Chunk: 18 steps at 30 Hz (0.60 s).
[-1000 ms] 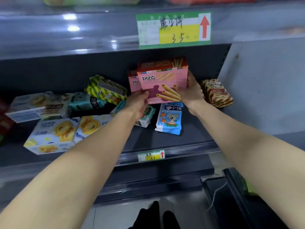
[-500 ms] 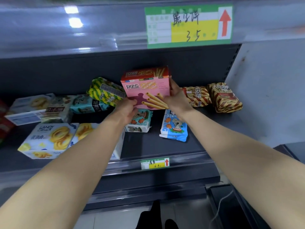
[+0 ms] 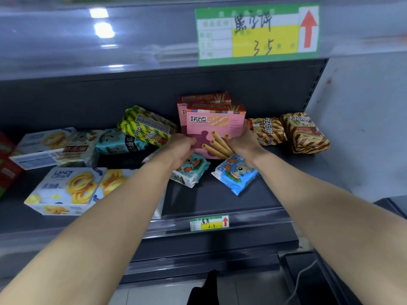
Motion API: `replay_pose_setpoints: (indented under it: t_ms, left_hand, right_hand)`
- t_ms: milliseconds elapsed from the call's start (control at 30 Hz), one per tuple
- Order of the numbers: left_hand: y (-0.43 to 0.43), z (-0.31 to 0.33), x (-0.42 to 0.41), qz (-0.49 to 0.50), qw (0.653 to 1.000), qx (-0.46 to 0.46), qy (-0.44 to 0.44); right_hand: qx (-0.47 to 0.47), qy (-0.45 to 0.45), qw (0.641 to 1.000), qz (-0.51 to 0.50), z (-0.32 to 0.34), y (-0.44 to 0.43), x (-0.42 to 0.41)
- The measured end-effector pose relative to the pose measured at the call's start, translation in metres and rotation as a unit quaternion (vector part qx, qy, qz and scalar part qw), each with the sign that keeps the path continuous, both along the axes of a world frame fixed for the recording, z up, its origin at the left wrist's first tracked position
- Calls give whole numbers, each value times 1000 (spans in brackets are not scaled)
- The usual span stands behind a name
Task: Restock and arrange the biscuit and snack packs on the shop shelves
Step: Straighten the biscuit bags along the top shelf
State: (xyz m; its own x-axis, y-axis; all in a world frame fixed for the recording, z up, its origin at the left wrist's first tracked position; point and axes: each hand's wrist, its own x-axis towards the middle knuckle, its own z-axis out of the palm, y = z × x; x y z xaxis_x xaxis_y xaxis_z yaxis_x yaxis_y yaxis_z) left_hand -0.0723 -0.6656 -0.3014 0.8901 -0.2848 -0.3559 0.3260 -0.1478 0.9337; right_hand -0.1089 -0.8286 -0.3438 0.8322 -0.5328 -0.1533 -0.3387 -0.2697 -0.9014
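Two pink egg-roll boxes stand upright, one behind the other, at the back middle of the dark shelf. My left hand grips the lower left corner of the front pink box. My right hand holds its lower right side. The rear pink box shows only its top and left edge. Two koala biscuit packs lie flat below my hands, a teal-white koala pack and a blue koala pack.
Two brown striped packs lie right of the boxes. A yellow-green striped pack and teal pack lie left. Landy cookie boxes sit front left. A price tag hangs on the shelf above; grey wall at right.
The pink boxes moved left and down onto the shelf, away from the brown striped packs. Both hands stayed on the front box.
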Motion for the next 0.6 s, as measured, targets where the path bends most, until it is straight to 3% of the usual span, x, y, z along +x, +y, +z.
replay_pose_setpoints:
  t_ms: [167,333,433,600]
  left_hand:
    - [1,-6,5,36,997,59,-21]
    - [7,-11,4,31,998,49,-26]
    - [11,-8,-1,22,998,47,-30]
    - [17,11,-18,19,998,51,-42]
  right_hand:
    - [6,2,1000,11,22,18,-12]
    - [25,-1,999,33,23,27,-11]
    - [-46,33,998,18,25,31,-11]
    - [-64,36,997,-6,38,40,-22]
